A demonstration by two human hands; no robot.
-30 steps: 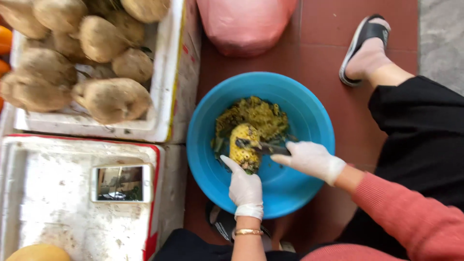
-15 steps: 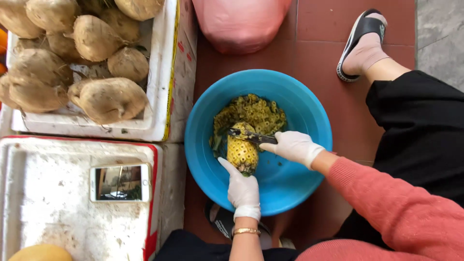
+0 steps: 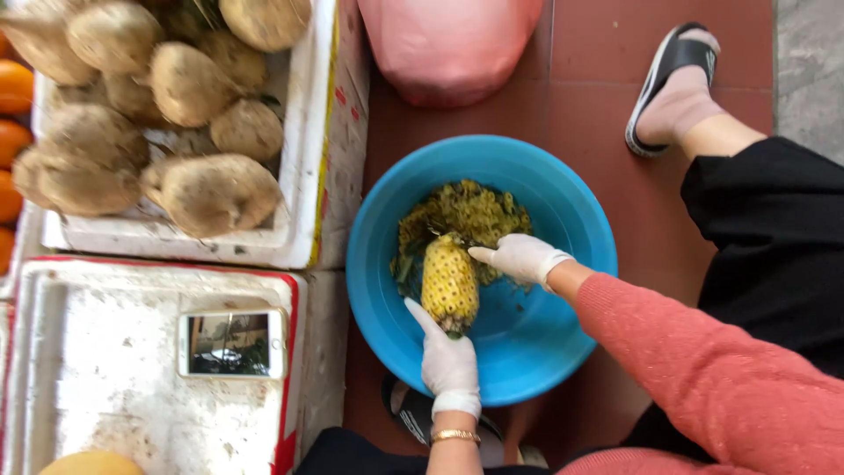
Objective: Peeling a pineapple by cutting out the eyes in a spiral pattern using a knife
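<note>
A peeled yellow pineapple [image 3: 450, 281] is held over a blue plastic basin [image 3: 563, 211] on the red tiled floor. My left hand [image 3: 447, 356], in a white glove, grips the pineapple's lower stem end. My right hand [image 3: 520, 258], also gloved, holds a small knife whose blade touches the top of the fruit. A heap of yellow-green peelings [image 3: 466, 211] lies in the far part of the basin. A gold bracelet [image 3: 454, 434] sits on my left wrist, and a coral sleeve covers my right arm.
A white foam box [image 3: 308, 176] with several brown unpeeled pineapples stands at the upper left. A foam lid [image 3: 105, 405] with a phone [image 3: 233, 343] on it lies at the lower left. A pink bag [image 3: 448, 44] sits beyond the basin. Oranges [image 3: 10, 132] line the left edge. My slippered foot [image 3: 673, 88] rests at the upper right.
The pineapple has turned upright along its length in my left hand. My right hand with the knife has moved from the right side to the fruit's top end.
</note>
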